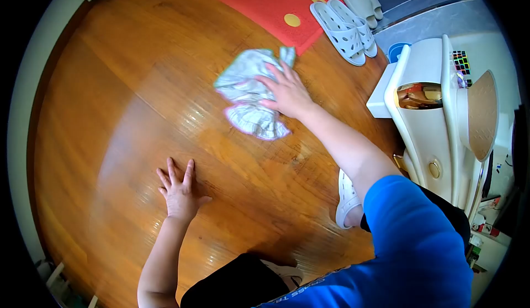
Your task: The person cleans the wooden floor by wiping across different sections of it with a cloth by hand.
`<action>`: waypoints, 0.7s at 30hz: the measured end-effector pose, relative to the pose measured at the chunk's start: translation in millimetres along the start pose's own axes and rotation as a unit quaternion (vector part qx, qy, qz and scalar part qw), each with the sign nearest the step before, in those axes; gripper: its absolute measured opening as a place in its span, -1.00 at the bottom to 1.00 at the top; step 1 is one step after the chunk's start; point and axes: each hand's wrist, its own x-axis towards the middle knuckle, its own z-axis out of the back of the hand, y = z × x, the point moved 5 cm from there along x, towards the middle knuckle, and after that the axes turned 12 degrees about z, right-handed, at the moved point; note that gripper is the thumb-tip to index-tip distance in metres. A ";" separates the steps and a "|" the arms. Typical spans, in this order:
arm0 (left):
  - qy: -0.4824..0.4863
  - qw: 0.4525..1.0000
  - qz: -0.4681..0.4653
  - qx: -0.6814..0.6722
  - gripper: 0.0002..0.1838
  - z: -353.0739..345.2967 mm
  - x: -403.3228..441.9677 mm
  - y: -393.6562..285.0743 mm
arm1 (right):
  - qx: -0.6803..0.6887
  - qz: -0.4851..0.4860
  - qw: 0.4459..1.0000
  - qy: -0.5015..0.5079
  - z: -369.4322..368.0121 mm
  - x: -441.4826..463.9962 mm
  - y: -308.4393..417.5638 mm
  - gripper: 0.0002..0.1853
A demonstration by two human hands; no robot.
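My right hand (288, 91) presses on a crumpled pale rag (248, 92) with its fingers partly spread, holding it against the wooden floor (132, 98). The rag looks white to light grey, with folds and a loose corner sticking up at its top right. Its underside and the parts beneath my fingers are hidden. Lower left of the rag, my left hand (182, 195) rests flat on the bare boards, fingers stretched apart, with nothing in it.
A red mat (248, 1) with gold markings lies at the far side. Light slippers (339, 32) stand by its right corner. To the right is a cream cabinet (425, 125) with a gold panel. My foot in a white clog (346, 200) is beside it. A pale wall edge (22, 114) curves along the left.
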 end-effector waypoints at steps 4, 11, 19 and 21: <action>0.003 1.000 0.016 -0.015 0.23 3.4 1.0 -1.8 | -0.126 -0.136 0.982 0.042 2.3 -96.7 -62.5 -0.13; -0.014 1.000 0.014 -0.015 0.24 0.9 1.1 1.0 | -0.093 -0.205 0.974 -0.030 15.4 -123.5 -113.2 -0.14; 0.002 0.999 0.031 -0.034 0.21 7.3 -2.3 -2.2 | -0.086 -0.342 0.935 0.033 -51.2 -127.2 29.9 -0.10; -0.010 0.999 0.021 -0.030 0.20 9.7 -3.4 -2.6 | -0.058 -0.185 0.981 -0.001 -33.2 -85.9 106.0 -0.11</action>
